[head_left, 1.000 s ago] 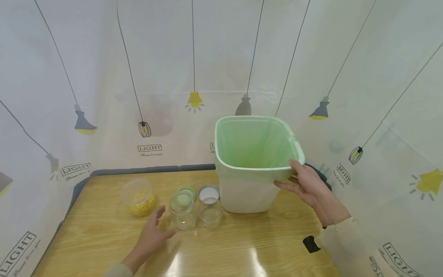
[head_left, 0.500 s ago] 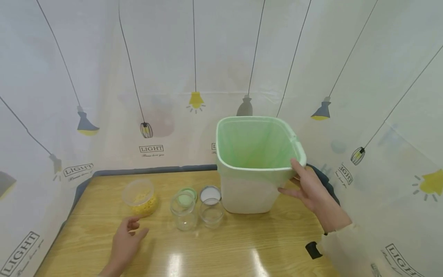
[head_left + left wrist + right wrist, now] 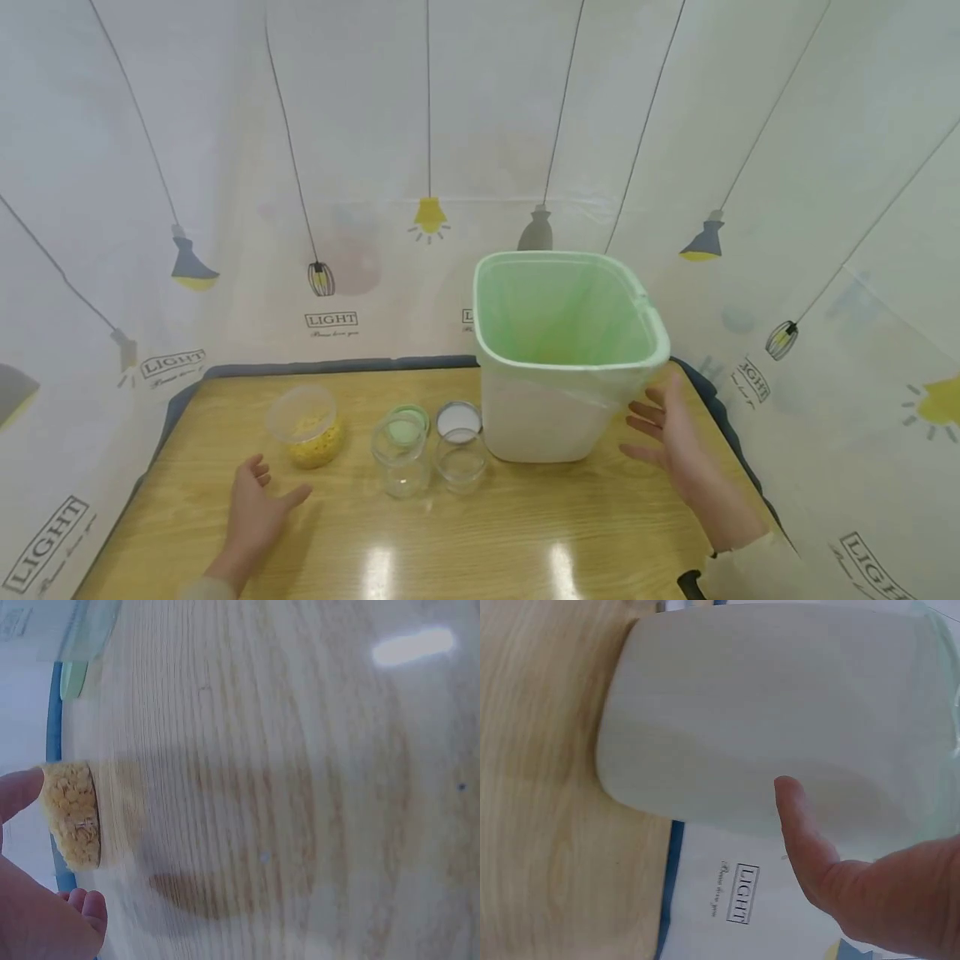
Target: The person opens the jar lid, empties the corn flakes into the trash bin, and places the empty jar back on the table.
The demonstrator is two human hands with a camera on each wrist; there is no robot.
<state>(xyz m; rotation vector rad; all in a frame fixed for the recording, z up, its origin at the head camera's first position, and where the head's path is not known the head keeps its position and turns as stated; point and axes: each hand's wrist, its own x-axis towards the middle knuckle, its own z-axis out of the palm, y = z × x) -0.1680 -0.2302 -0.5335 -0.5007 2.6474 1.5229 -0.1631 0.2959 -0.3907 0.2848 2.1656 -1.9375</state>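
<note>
In the head view, a white bin [image 3: 543,417] lined with a light green bag [image 3: 555,308] stands on the wooden table. My right hand [image 3: 678,437] is at the bin's right side, below the rim, fingers spread and relaxed. The right wrist view shows the thumb [image 3: 802,832] in front of the bin's wall. My left hand [image 3: 255,508] hovers over the table at the left, thumb and fingers apart, holding nothing. Just beyond it sits a clear round tub [image 3: 303,412] with yellow pieces [image 3: 73,814] that look like dry pasta.
Two clear jars [image 3: 405,475] [image 3: 461,467] stand mid-table, left of the bin. Behind them lie a green lid [image 3: 408,414] and a white lid with a grey rim [image 3: 459,417]. A light sheet printed with lamps [image 3: 360,125] surrounds the wooden table [image 3: 465,542] at the back and sides.
My left hand has drawn away from the jars to the left, near the tub. My right hand has let go of the bin's rim and dropped lower beside it.
</note>
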